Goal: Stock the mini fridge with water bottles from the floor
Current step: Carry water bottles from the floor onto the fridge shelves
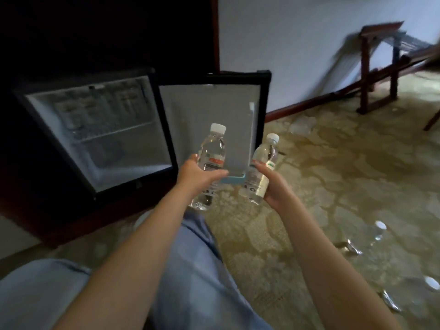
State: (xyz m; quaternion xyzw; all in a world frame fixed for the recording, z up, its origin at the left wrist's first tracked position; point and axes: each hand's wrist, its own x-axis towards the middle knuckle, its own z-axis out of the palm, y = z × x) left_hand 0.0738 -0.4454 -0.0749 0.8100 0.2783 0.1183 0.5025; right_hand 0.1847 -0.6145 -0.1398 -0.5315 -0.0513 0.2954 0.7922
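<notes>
The black mini fridge stands open at the left, its white inside showing a wire shelf. Its door swings out to the right. My left hand is shut on a clear water bottle with a white cap, held in front of the door. My right hand is shut on a second water bottle, just right of the first. Both bottles are tilted slightly and lifted off the floor. More bottles stand on the carpet at the lower right, blurred.
Patterned beige carpet covers the floor. A wooden folding luggage rack stands against the white wall at the back right. My knees in blue jeans are below my arms. The fridge sits in a dark wooden cabinet.
</notes>
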